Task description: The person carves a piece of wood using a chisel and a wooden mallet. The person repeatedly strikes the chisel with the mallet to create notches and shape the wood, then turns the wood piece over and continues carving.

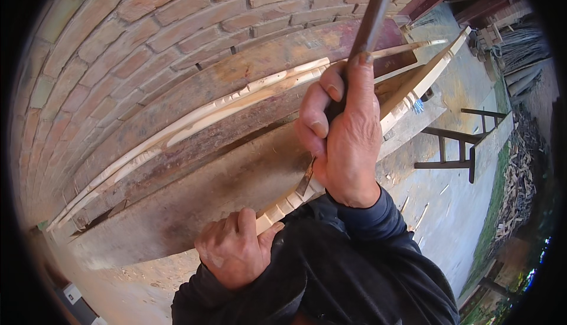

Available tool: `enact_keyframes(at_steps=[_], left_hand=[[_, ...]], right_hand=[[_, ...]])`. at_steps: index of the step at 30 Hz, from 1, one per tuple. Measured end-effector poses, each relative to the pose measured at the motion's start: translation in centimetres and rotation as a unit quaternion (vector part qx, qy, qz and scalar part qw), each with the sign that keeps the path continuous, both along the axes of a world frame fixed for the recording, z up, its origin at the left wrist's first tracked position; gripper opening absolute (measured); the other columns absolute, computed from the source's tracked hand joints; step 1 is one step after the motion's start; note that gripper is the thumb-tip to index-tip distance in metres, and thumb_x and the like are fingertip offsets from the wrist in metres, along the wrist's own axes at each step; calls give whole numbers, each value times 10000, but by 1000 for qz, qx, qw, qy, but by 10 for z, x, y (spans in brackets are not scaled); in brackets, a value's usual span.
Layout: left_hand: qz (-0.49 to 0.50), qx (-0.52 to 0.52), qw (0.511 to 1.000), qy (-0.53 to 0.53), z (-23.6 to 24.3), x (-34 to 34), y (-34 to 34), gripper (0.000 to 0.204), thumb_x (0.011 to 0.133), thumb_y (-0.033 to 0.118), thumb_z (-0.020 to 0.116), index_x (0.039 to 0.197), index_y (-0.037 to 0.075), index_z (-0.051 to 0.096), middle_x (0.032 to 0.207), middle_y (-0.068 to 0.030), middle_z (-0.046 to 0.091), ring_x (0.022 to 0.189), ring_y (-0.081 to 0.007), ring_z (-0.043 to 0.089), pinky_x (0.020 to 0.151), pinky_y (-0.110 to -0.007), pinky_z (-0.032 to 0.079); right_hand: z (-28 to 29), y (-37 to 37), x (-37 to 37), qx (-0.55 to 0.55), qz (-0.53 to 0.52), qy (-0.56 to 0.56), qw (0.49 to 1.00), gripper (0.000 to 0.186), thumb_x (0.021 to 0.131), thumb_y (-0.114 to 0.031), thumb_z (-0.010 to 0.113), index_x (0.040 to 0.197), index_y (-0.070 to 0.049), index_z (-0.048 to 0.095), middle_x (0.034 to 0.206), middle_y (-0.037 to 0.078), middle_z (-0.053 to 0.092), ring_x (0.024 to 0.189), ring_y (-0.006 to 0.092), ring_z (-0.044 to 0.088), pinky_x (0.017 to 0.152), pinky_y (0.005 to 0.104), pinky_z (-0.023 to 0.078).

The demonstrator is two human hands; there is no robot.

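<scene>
My right hand (348,130) is wrapped round the dark, round handle of a chisel (373,21), held upright with the thumb along it. Its dark blade end shows below my fist, at a long pale wooden strip (276,211) with notches cut across it. I cannot tell whether the blade touches the wood. Closed round the strip's near end is my left hand (233,247), close to my body. The strip passes behind my right hand and reaches to the far right, where more notches and a bit of blue stuff (418,106) show.
Long carved wooden strips (201,115) lie on a worn plank bench (177,207) along the brick wall (177,18). To the right, a dark wooden stool (452,148) lies tipped over on the concrete floor. Wood scraps (517,177) and bundled sticks (520,53) are heaped beyond.
</scene>
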State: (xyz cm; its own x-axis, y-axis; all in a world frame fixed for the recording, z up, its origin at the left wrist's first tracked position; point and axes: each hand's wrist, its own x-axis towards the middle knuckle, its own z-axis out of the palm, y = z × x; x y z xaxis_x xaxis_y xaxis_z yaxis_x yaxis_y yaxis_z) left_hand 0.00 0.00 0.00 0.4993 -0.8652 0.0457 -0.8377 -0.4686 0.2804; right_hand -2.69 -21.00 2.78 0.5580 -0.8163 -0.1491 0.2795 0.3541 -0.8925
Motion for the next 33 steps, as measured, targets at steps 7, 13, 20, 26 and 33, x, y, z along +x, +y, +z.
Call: enact_keyframes(at_steps=[7, 13, 20, 26, 33], left_hand=[[-9, -6, 999, -31, 1, 4, 1, 556, 878, 593, 684, 763, 93, 470, 610, -91, 467, 541, -310, 558, 501, -441, 434], [-4, -13, 999, -28, 4, 7, -1, 529, 843, 556, 737, 770, 95, 487, 612, -94, 485, 537, -319, 564, 498, -448, 433], [11, 13, 1000, 17, 9, 3, 3, 451, 818, 455, 767, 818, 71, 530, 677, -135, 559, 624, -390, 603, 558, -501, 438], [3, -7, 1000, 10, 7, 2, 2, 430, 817, 432, 773, 812, 77, 530, 681, -133, 564, 616, -389, 600, 559, -501, 443], [-2, -15, 1000, -9, 5, 2, 3, 464, 815, 464, 785, 791, 91, 509, 645, -107, 536, 582, -346, 593, 533, -470, 453]], right_hand=[[3, 11, 11, -34, 27, 26, 999, 533, 1119, -544, 306, 828, -110, 412, 497, 41, 426, 373, 117, 302, 365, 276, 229], [10, 28, -19, -79, -9, -143, 986, 621, 1104, -561, 339, 754, -63, 466, 522, 89, 520, 407, 132, 411, 406, 263, 310], [22, -22, -16, -19, 102, -158, 982, 471, 1153, -383, 295, 1297, 0, 530, 873, 53, 633, 424, 68, 359, 422, 208, 306], [15, -29, -5, 82, 170, -175, 966, 447, 1151, -392, 304, 1313, -56, 550, 753, 21, 592, 409, 48, 327, 415, 215, 285], [22, -25, 0, 93, 157, -131, 974, 470, 1145, -439, 277, 1157, -59, 554, 710, 28, 579, 386, 72, 326, 402, 218, 278]])
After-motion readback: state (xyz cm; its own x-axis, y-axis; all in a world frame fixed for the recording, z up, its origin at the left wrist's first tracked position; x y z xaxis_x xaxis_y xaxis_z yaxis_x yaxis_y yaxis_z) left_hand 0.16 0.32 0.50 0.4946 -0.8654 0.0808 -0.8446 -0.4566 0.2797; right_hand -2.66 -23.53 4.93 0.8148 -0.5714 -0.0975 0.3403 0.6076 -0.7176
